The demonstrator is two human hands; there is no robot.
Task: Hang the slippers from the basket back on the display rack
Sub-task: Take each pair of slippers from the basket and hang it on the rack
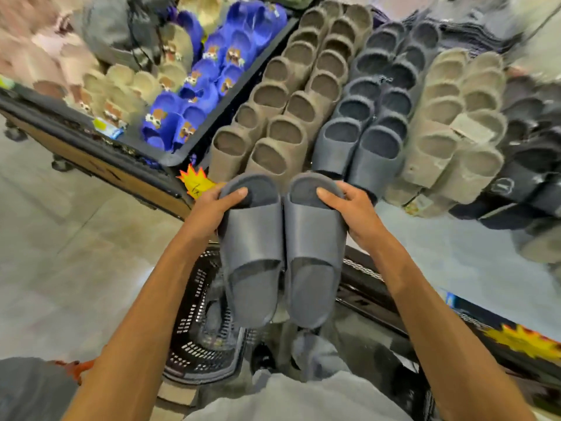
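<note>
A pair of dark blue-grey slippers (282,247) hangs in front of me, toes down, held side by side. My left hand (212,205) grips the heel end of the left slipper, thumb on its insole. My right hand (349,208) grips the heel end of the right slipper the same way. Just above them is the display rack's column of matching dark blue slippers (364,147). Below the pair stands the black mesh basket (194,335), with more slippers partly hidden inside.
Brown slippers (282,117) hang left of the blue column, beige slippers (449,132) right of it, black ones (528,165) further right. A bin of bright blue children's slippers (206,86) sits at upper left. Yellow price tags (194,180) stick out from the shelf edges.
</note>
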